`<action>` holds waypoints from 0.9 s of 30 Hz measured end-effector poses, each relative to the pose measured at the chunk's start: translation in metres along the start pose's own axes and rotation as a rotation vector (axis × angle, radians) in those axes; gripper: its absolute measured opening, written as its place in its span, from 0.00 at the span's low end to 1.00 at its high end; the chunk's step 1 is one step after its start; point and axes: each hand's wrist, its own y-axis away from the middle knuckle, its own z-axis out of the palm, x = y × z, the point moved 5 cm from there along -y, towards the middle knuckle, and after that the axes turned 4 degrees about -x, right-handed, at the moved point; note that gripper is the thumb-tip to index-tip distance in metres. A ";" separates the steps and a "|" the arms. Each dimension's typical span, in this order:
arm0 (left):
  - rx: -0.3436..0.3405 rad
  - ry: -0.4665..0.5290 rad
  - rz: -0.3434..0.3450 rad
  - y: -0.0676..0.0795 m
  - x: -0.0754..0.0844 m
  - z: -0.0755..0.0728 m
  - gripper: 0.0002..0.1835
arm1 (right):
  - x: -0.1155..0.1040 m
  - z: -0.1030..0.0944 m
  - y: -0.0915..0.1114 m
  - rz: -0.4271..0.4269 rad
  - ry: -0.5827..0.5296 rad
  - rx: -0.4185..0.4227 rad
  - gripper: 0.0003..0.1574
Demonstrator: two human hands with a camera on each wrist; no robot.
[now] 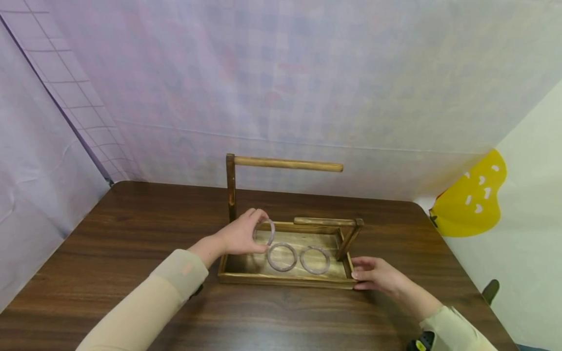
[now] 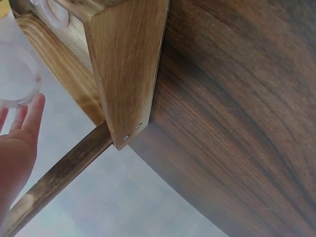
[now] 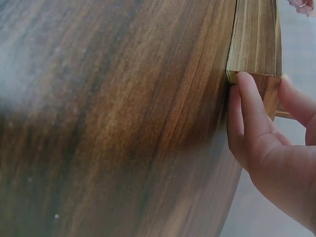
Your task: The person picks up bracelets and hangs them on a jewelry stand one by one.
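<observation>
My left hand [image 1: 243, 235] pinches a pale translucent bangle [image 1: 273, 232] between thumb and fingertips, standing on edge above the left part of a wooden tray stand [image 1: 285, 281]. In the left wrist view the held bangle [image 2: 35, 66] rises above the fingertips. Two more bangles lie flat side by side on the tray floor, a middle bangle [image 1: 282, 270] and a right-hand bangle [image 1: 314, 272]. At the tray's right front corner my right hand [image 1: 373, 275] grips the end wall, thumb at the top edge and fingers on the outer side [image 3: 254, 111].
A tall post [image 1: 231, 187] at the tray's left carries a long horizontal bar [image 1: 287, 164]; a short post [image 1: 350, 240] at the right carries a lower bar [image 1: 325, 221]. The brown table [image 1: 131, 234] meets a pale curtain behind. A yellow decoration [image 1: 471, 200] hangs at the right.
</observation>
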 end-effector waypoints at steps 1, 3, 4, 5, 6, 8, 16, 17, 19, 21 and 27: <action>0.001 0.002 0.001 0.000 0.000 0.000 0.34 | 0.000 0.000 0.000 -0.005 0.001 -0.004 0.41; 0.001 0.006 0.004 -0.001 0.001 0.000 0.34 | 0.000 0.000 0.000 -0.010 -0.003 -0.004 0.41; 0.001 0.009 0.007 -0.001 0.002 0.000 0.35 | 0.000 0.000 0.000 -0.012 -0.004 -0.004 0.41; 0.001 0.011 0.010 -0.001 0.002 0.000 0.35 | 0.000 0.000 0.000 -0.015 -0.002 -0.005 0.41; 0.001 0.015 0.012 -0.001 0.003 0.000 0.34 | 0.000 0.000 0.000 -0.015 -0.002 -0.005 0.41; 0.004 0.022 0.019 -0.001 0.003 0.000 0.34 | 0.001 0.000 0.000 -0.014 -0.004 -0.003 0.42; 0.031 0.055 0.051 0.000 0.007 -0.001 0.33 | 0.001 0.001 0.000 -0.014 0.006 0.007 0.42; 0.030 0.067 0.053 0.000 0.008 -0.001 0.33 | 0.001 0.000 0.000 -0.013 0.007 0.009 0.42; 0.027 0.091 0.060 0.000 0.008 -0.001 0.33 | 0.001 0.000 0.000 -0.010 0.007 0.012 0.42; 0.024 0.117 0.067 0.000 0.009 0.000 0.33 | 0.002 0.000 0.000 -0.007 0.008 0.013 0.42; 0.022 0.156 0.086 -0.001 0.011 0.000 0.33 | 0.001 0.000 0.000 -0.006 0.009 0.016 0.41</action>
